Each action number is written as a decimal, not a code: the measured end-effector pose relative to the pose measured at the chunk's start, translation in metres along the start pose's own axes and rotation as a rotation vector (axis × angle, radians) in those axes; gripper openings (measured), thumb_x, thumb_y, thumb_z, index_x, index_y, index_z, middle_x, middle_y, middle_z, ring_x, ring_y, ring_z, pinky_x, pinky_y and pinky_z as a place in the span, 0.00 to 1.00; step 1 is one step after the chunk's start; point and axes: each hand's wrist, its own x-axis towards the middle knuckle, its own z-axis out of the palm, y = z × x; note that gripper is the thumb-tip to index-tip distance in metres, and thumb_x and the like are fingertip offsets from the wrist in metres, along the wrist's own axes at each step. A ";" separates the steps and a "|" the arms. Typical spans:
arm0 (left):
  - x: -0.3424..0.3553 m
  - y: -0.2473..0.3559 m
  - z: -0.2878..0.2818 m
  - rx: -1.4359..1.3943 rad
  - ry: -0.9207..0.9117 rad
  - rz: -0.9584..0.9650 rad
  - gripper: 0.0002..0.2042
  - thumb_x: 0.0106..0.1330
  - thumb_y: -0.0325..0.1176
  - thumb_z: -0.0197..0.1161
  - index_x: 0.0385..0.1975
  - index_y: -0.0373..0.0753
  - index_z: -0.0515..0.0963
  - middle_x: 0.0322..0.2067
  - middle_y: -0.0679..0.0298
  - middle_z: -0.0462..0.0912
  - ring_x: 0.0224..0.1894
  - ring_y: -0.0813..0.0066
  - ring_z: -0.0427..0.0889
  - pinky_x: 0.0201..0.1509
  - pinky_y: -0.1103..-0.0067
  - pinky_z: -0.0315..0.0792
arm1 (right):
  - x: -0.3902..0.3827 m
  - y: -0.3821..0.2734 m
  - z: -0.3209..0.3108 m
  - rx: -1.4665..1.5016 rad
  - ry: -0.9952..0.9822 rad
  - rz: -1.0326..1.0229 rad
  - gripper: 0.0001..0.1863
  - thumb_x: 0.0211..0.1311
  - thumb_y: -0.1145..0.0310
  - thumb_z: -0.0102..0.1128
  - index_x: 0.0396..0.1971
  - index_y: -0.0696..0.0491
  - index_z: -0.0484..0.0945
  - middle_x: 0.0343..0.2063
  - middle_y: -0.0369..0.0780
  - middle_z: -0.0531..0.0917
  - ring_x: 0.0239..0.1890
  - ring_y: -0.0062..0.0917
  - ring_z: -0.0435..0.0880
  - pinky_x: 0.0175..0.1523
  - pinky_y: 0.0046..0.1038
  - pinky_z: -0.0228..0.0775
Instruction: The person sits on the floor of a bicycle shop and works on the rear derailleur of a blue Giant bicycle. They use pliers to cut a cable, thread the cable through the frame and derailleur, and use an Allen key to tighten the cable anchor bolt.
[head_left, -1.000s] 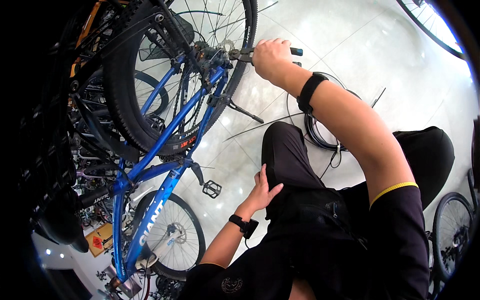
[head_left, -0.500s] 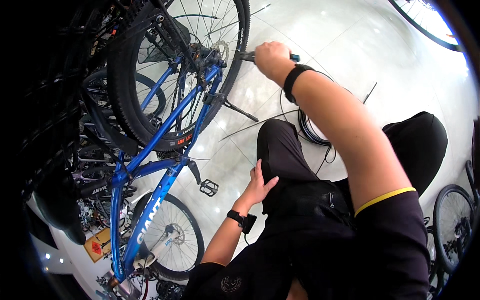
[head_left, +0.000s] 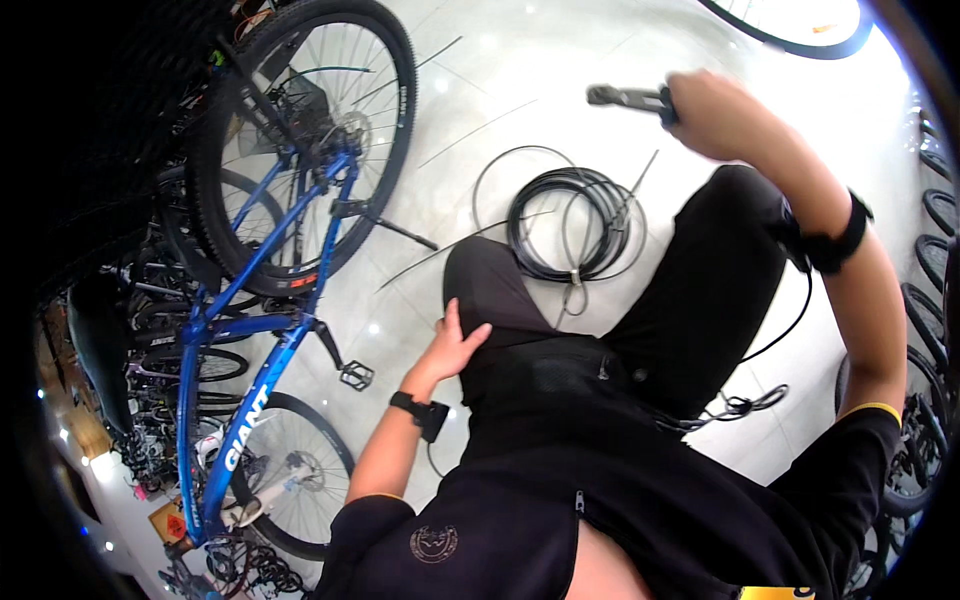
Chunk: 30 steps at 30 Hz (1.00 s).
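My right hand (head_left: 718, 115) is closed around the handles of a pair of cable cutters (head_left: 630, 97), held out over the floor beyond my right knee. The metal jaws point left and touch nothing; my fist hides most of the handles. My left hand (head_left: 452, 345) lies on my left thigh, thumb and fingers apart, holding nothing. Between my knees and beyond them, a coil of black cable housing (head_left: 518, 222) rests on the floor, with loose ends sticking out. A blue bicycle frame (head_left: 262, 390) with its black-tyred wheel (head_left: 400, 130) stands to my left.
Loose cut lengths of cable (head_left: 425, 258) lie on the pale tiled floor. The bicycle's kickstand (head_left: 405, 232) and pedal (head_left: 356, 375) jut toward me. Several more bicycles crowd the left side and the right edge (head_left: 915, 430). Another wheel (head_left: 800, 45) is at the far right.
My right hand has swung right with the cutters, away from the blue bicycle's wheel, uncovering the cable coil. My left hand stays on my thigh. The view has shifted right.
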 end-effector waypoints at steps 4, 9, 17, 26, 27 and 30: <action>-0.021 0.034 -0.002 -0.057 0.054 0.162 0.42 0.66 0.51 0.58 0.67 0.27 0.45 0.64 0.38 0.57 0.68 0.50 0.57 0.70 0.68 0.54 | -0.059 0.059 0.034 0.060 0.135 0.017 0.12 0.53 0.69 0.60 0.31 0.60 0.70 0.28 0.50 0.78 0.34 0.48 0.78 0.41 0.43 0.70; -0.106 0.069 -0.005 -0.210 -0.023 -0.079 0.39 0.66 0.47 0.59 0.67 0.29 0.48 0.65 0.43 0.59 0.68 0.54 0.59 0.70 0.68 0.54 | -0.059 0.095 0.053 0.138 0.098 0.002 0.15 0.45 0.73 0.59 0.35 0.59 0.70 0.33 0.50 0.78 0.38 0.43 0.78 0.44 0.40 0.70; -0.194 0.171 -0.018 -0.400 0.150 0.036 0.26 0.71 0.39 0.54 0.62 0.30 0.57 0.49 0.48 0.74 0.48 0.64 0.75 0.54 0.72 0.71 | -0.057 0.148 0.048 0.286 -0.047 0.149 0.12 0.51 0.68 0.53 0.35 0.57 0.75 0.36 0.47 0.81 0.44 0.40 0.78 0.48 0.41 0.67; -0.253 0.238 -0.141 -0.161 -0.279 -0.352 0.27 0.64 0.52 0.57 0.41 0.28 0.78 0.31 0.56 0.84 0.30 0.70 0.83 0.38 0.75 0.76 | -0.126 0.213 -0.031 0.291 -0.496 0.341 0.16 0.60 0.59 0.52 0.38 0.53 0.81 0.43 0.48 0.83 0.49 0.40 0.81 0.51 0.38 0.73; -0.254 0.260 -0.157 -0.177 -0.325 -0.369 0.25 0.64 0.50 0.58 0.39 0.28 0.79 0.31 0.56 0.84 0.29 0.70 0.83 0.37 0.75 0.76 | -0.134 0.222 -0.070 0.405 -0.556 0.411 0.17 0.59 0.57 0.54 0.36 0.54 0.82 0.42 0.50 0.83 0.48 0.40 0.81 0.52 0.37 0.74; -0.261 0.309 -0.184 -0.352 -0.217 -0.360 0.19 0.63 0.45 0.60 0.35 0.31 0.78 0.28 0.61 0.83 0.27 0.74 0.81 0.31 0.77 0.74 | -0.144 0.262 -0.147 0.396 -0.475 0.409 0.17 0.59 0.57 0.53 0.34 0.56 0.82 0.39 0.52 0.83 0.45 0.43 0.82 0.50 0.40 0.75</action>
